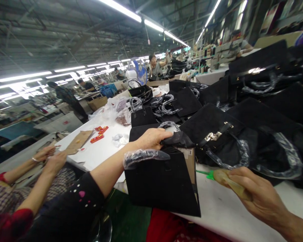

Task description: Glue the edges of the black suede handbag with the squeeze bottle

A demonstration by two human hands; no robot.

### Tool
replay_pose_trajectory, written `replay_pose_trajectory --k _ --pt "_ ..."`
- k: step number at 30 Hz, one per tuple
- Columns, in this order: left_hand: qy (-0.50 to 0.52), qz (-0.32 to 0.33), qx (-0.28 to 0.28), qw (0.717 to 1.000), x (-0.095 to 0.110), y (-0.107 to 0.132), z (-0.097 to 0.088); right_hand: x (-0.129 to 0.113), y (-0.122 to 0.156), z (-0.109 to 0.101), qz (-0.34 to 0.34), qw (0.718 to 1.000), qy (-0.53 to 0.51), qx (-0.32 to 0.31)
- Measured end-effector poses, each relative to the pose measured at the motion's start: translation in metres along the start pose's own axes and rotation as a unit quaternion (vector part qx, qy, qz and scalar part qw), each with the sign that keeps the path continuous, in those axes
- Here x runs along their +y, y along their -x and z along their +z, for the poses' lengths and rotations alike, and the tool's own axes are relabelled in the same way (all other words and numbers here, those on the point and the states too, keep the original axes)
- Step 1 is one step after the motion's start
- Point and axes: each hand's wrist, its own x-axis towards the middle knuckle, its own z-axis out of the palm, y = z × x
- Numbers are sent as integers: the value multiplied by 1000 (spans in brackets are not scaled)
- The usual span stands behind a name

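A black handbag (161, 185) stands at the table's front edge, its plastic-wrapped handle (143, 158) bent over toward my left forearm. My left hand (154, 138) is closed on the black fabric at the bag's top, fingers pinching it near the opening. On the right side a tan inner panel shows between the black layers. My right hand (257, 193) wraps round a yellowish squeeze bottle (223, 178) with a green nozzle. The thin green tip points left, close to the bag's open side edge. The bag's inside is mostly hidden.
Black handbags (212, 131) with wrapped handles are piled behind and to the right. Clear plastic (113, 109), red packets (99, 134) and brown cardboard (78, 141) lie on the white table (101, 154). A co-worker's hands (55, 163) are at left. A blue fan (140, 72) stands behind.
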Motion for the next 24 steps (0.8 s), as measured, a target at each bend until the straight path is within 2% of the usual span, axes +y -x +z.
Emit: replay_pose_trajectory --k 2,6,11,17,22,24 --pt "-2 6 2 1000 -2 -1 1 0 -1 -1 0 1000 -1 -14" --pt "-7 16 8 1000 -6 -3 4 2 -3 -1 -24 1000 8 14" --pt "-11 18 1 1000 -9 -5 8 7 1 3 0 999 7 -41" --pt "-4 20 10 1000 -10 -8 12 8 -6 2 -8 1000 0 -8" --pt "1 29 17 999 -11 -8 14 12 -1 8 -5 999 -10 -49" --pt "1 27 19 999 -11 -8 14 13 0 8 -9 999 -6 -46"
